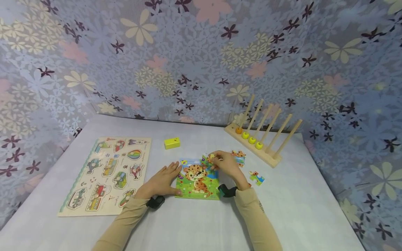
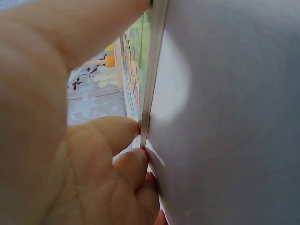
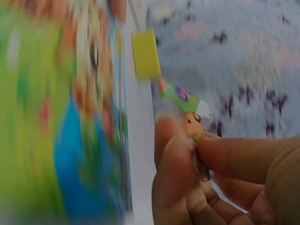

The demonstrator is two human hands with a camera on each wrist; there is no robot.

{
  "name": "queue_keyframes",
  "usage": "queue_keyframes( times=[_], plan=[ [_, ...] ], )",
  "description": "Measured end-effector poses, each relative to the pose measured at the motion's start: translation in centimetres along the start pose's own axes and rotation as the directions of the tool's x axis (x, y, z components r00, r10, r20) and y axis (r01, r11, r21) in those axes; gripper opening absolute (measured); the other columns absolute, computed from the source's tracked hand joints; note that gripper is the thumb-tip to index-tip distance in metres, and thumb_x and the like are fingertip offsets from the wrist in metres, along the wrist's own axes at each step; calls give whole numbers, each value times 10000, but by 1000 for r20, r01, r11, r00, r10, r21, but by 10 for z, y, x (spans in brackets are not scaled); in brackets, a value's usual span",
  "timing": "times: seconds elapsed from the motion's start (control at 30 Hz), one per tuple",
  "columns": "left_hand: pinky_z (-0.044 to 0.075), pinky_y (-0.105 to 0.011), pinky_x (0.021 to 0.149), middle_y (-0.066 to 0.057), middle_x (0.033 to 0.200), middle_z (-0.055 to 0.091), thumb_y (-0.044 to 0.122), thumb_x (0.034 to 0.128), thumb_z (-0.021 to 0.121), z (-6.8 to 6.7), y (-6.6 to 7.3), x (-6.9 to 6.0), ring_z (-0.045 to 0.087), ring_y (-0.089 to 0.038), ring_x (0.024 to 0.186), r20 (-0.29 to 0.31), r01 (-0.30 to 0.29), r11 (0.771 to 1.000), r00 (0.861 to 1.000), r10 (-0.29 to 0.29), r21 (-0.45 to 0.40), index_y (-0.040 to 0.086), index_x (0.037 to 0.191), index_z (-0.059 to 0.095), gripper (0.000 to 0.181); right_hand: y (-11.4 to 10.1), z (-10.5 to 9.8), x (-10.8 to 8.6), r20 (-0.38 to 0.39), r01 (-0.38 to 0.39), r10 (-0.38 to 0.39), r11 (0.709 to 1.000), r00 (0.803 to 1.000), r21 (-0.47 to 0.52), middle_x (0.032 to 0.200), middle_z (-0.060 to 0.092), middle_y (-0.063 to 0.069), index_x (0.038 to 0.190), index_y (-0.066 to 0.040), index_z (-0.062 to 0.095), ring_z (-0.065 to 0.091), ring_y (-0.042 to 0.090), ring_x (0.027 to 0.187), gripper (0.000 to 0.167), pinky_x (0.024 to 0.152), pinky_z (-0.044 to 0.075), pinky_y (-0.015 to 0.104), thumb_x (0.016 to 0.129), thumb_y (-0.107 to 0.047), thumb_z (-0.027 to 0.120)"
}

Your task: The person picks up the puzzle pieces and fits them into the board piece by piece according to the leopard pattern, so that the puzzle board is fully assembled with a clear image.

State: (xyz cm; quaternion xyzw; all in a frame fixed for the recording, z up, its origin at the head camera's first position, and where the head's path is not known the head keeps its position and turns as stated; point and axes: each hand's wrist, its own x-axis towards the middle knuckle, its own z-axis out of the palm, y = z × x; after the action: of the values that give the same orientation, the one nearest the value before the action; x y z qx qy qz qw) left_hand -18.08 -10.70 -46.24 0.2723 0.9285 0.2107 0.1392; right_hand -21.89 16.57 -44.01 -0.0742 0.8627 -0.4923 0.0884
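Observation:
A square leopard picture puzzle (image 1: 198, 179) lies on the table in the head view. My left hand (image 1: 161, 181) rests at its left edge, thumb by the lower corner and the fingers by the upper one; in the left wrist view the fingertips touch the side of the board (image 2: 154, 61). Over the upper right corner, my right hand (image 1: 226, 164) pinches a jigsaw piece (image 3: 190, 105) between thumb and fingers. This piece shows green, white and spotted orange. Right of that hand lie loose jigsaw pieces (image 1: 257, 178), one partly hidden by the wrist.
At the left lies a large wooden vehicle peg puzzle (image 1: 105, 174). A yellow block (image 1: 172, 143) sits behind the leopard puzzle. A wooden stand (image 1: 259, 153) with upright rods and several orange and yellow beads stands at the back right. Flowered cloth (image 1: 188, 69) rises behind the table.

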Motion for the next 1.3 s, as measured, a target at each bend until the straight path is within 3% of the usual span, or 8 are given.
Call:
queue_keyframes(
  times=[0.1, 0.2, 0.4, 0.73, 1.0, 1.3],
  plan=[
    [136, -540, 1223, -209, 1609, 146, 458, 800, 745, 0, -1, 1, 134, -372, 1500, 4, -1, 1000, 1000, 1, 2, 4, 1525, 233, 997, -8, 16, 1, 110, 38, -41, 999, 993, 33, 936, 666, 179, 1227, -25, 581, 662, 233, 601, 268, 539, 549, 312, 967, -92, 570],
    [139, -540, 1223, -206, 1610, 148, 464, 803, 742, 0, -1, 1, 134, -369, 1500, 7, 1, 1000, 1000, -1, 5, 8, 1527, 231, 996, -14, 29, 0, 152, 53, -52, 999, 987, 2, 911, 691, 149, 1159, -43, 594, 621, 202, 528, 214, 481, 502, 281, 953, -102, 593],
    [145, -543, 1222, -207, 1608, 158, 471, 800, 744, 1, -1, 1, 139, -372, 1499, 11, 7, 1000, 1000, -7, 4, 11, 1527, 235, 999, -15, 42, -1, 149, 39, -36, 999, 988, -14, 864, 705, 128, 1055, -55, 623, 571, 144, 530, 121, 507, 502, 263, 936, -69, 608],
    [149, -548, 1219, -215, 1604, 167, 471, 796, 748, -1, -1, 1, 141, -380, 1497, 5, 1, 1000, 1000, -1, 3, 6, 1525, 238, 1004, -5, 51, 2, 108, 35, -32, 999, 994, -22, 813, 643, 63, 991, -64, 679, 586, 127, 654, 115, 570, 511, 259, 889, -115, 692],
    [147, -542, 1221, -214, 1605, 165, 463, 800, 747, -1, 0, 0, 137, -376, 1499, 9, 4, 1000, 1000, -4, -4, 6, 1525, 239, 996, -3, 56, 5, 67, 38, -25, 977, 997, -208, 748, 614, -5, 983, -161, 739, 521, 118, 613, 111, 565, 429, 250, 880, -195, 713],
    [144, -545, 1220, -213, 1605, 159, 466, 800, 744, -1, -1, 1, 137, -377, 1498, 11, 1, 1000, 1000, -1, 17, 1, 1524, 234, 1001, -1, 56, 6, 71, 64, -46, 960, 996, -274, 877, 640, -4, 999, -215, 751, 533, 122, 692, 133, 602, 433, 262, 874, -251, 723]
  ],
)
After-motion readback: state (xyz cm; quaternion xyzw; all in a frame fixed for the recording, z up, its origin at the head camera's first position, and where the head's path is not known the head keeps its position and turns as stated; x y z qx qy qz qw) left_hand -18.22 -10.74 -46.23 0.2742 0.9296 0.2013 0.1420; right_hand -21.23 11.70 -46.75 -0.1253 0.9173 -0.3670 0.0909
